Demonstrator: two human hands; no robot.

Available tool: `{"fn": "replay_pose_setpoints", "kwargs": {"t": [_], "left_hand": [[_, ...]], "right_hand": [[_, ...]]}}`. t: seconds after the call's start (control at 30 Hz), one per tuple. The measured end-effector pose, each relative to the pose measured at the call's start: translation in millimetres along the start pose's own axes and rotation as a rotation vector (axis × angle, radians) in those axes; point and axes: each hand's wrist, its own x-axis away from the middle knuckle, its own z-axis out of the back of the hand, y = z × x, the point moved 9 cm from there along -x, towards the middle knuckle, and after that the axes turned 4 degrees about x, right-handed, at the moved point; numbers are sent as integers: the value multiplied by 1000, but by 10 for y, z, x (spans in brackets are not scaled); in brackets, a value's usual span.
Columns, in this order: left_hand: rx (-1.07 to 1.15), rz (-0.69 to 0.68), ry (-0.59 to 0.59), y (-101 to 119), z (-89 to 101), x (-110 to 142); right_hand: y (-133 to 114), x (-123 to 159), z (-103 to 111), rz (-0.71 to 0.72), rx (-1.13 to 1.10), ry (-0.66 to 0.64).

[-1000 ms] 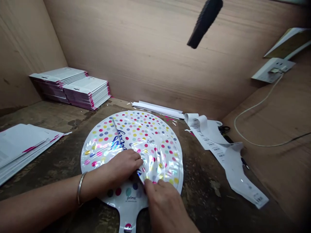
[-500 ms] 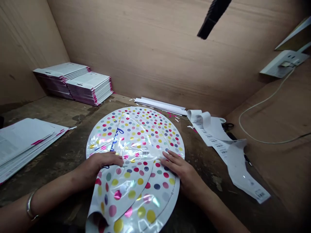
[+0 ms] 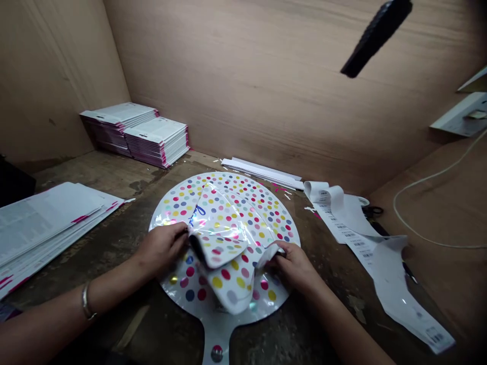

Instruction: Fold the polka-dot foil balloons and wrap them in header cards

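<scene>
A flat foil balloon (image 3: 175, 213), white with multicoloured dots, lies on the table with its narrow neck (image 3: 216, 334) towards me. Over its middle sits a loose, folded dotted part (image 3: 224, 248) with some blue lettering. At the left edge of this fold, my left hand (image 3: 163, 248) is closed, pinching the foil. My right hand (image 3: 294, 266) grips a crumpled white edge of it on the right. The lower part of the fold is raised and slightly blurred. Whether the fold belongs to the same balloon or another, I cannot tell.
Printed cards are stacked (image 3: 155, 137) at the back left, and more flat cards (image 3: 45, 218) lie at the left. White strips (image 3: 262, 170) rest along the back wall. A curling barcode label sheet (image 3: 357, 238) and scissors (image 3: 373, 210) are at the right. A black object (image 3: 375, 40) hangs above.
Both hands have gone from resting on the foil to gripping it. The folded part is lifted and bunched up, uncovering the balloon's lower edge and neck. The camera view has shifted left.
</scene>
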Motion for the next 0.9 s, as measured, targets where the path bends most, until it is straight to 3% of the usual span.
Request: {"fn": "replay_pose_setpoints", "kwargs": {"t": [0.27,0.47,0.63,0.77,0.9], "left_hand": [[-132,176,94,-19,-1,-86],[-198,125,79,17,-18,-50],[-196,19,75,72,-46,-54],[-218,38,57,49,-57,-72],[-154,55,93,22,-10,-43]], "right_hand": [[-23,-130,110,-107,200,225],[-121,-59,181,-86,382,447],[-112,-99,166,-55,351,437],[-108,-130,203,-62,322,417],[-108,-142,216,-114,455,391]]}}
